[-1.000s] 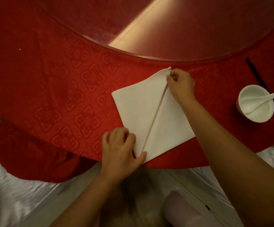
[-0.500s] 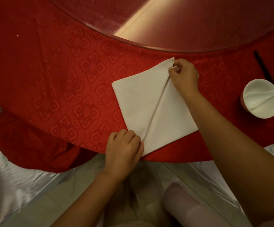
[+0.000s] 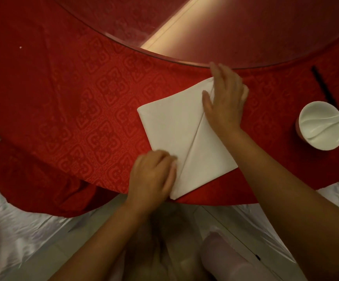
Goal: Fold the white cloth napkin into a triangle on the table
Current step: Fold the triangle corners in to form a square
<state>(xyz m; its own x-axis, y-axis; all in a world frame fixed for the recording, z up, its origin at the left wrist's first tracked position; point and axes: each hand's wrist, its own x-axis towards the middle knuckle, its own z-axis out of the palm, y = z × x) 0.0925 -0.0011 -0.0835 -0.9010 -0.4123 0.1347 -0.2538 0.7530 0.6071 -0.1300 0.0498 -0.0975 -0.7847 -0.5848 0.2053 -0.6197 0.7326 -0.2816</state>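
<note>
Seen from the head camera, a white napkin (image 3: 176,134) lies on the red tablecloth (image 3: 73,102) near the table's front edge, a diagonal crease already running corner to corner, so the triangle fold looks partly made and still needs closing and flattening. The left hand (image 3: 151,177) is curled at the napkin's near corner, whether gripping it I cannot tell, while the right hand (image 3: 226,98) lies flat with released fingers on its far corner. Right of the napkin, well apart, stand a white bowl (image 3: 321,126) holding a spoon (image 3: 330,120) and dark chopsticks (image 3: 324,88); nothing blocks the fold.

The scene is viewed by a single head-worn wide-angle camera, aimed forward and steeply down from close above the near edge of the desk (image 3: 67,102), with the floor included below.
</note>
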